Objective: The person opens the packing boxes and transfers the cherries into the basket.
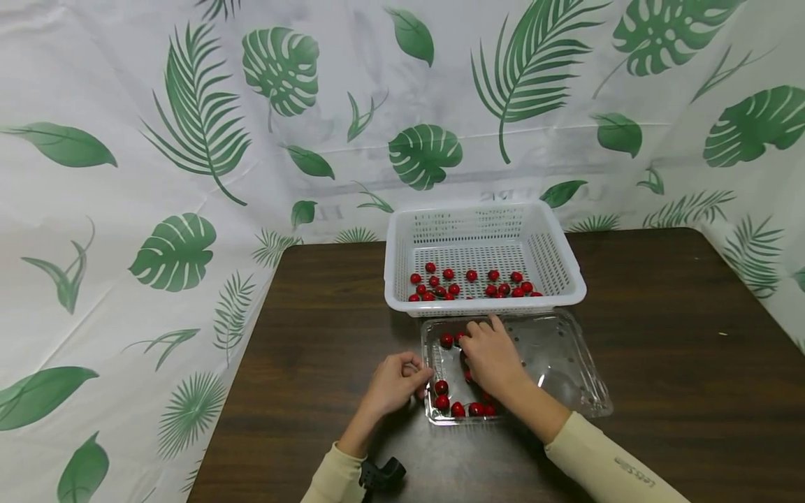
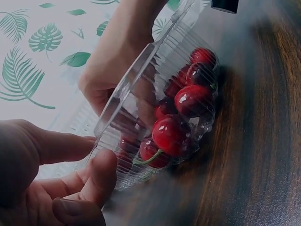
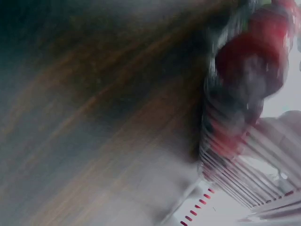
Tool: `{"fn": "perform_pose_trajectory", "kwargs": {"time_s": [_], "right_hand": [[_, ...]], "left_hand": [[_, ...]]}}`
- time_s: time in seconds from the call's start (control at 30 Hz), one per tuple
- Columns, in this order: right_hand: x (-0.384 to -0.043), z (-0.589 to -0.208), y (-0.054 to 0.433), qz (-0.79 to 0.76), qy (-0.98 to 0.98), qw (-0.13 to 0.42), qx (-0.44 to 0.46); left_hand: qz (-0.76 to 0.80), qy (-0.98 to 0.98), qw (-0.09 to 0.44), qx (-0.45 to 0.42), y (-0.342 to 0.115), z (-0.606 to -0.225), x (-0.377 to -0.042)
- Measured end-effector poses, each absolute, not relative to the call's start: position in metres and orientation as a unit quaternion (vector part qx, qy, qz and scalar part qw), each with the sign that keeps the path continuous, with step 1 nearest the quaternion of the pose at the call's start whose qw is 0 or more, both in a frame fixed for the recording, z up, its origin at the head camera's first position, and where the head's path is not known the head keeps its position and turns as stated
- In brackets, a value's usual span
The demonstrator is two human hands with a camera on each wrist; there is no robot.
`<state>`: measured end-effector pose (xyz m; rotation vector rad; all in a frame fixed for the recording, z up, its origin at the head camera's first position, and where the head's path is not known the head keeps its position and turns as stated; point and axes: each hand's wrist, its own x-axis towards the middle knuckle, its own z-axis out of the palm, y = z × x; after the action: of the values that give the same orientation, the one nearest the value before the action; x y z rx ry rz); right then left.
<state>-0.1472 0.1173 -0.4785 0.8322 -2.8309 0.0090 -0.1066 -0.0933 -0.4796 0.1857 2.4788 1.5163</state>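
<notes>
A clear plastic clamshell box (image 1: 430,413) lies open on the table, with several red cherries (image 1: 458,409) along its near and left sides. My left hand (image 1: 393,381) is at the box's left wall, thumb and finger pinching its rim in the left wrist view. My right hand (image 1: 493,356) reaches down into the box, its fingertips right beside a cherry (image 1: 460,337) near the far wall. I cannot tell whether those fingers grip a cherry. Through the ribbed wall, the left wrist view shows glossy cherries (image 2: 170,135), one with a green stem.
A white perforated basket (image 1: 484,306) stands just behind the box, with several more cherries (image 1: 471,276) on its floor. The clear lid (image 1: 560,356) spreads to the right of the box. Dark wooden table (image 1: 666,335) extends on both sides, backed by a leaf-print curtain (image 1: 352,105).
</notes>
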Motion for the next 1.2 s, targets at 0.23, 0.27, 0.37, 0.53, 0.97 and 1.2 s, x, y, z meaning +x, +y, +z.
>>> {"fn": "perform_pose_trajectory", "kwargs": {"time_s": [0.23, 0.27, 0.37, 0.53, 0.97, 1.2], "right_hand": [[-0.1473, -0.4788, 0.1164, 0.013, -0.959, 0.067, 0.275], [-0.1475, -0.4789, 0.1166, 0.014, -0.959, 0.065, 0.275], [-0.1478, -0.4793, 0.1173, 0.018, -0.958, 0.064, 0.277], [-0.1488, -0.4802, 0.1175, 0.030, -0.957, 0.074, 0.279], [-0.1502, -0.4826, 0.1169, 0.033, -0.951, 0.102, 0.291], [-0.1490, -0.4805, 0.1147, 0.011, -0.956, 0.066, 0.285]], "left_hand": [[0.522, 0.842, 0.119, 0.063, -0.0941, -0.4801, -0.1069], [0.522, 0.842, 0.120, 0.063, -0.0942, -0.4799, -0.1068], [0.522, 0.842, 0.122, 0.063, -0.0942, -0.4799, -0.1068], [0.520, 0.843, 0.121, 0.064, -0.0944, -0.4803, -0.1077], [0.529, 0.840, 0.103, 0.068, -0.0950, -0.4789, -0.1104], [0.559, 0.820, 0.109, 0.057, -0.0928, -0.4811, -0.1095]]}}
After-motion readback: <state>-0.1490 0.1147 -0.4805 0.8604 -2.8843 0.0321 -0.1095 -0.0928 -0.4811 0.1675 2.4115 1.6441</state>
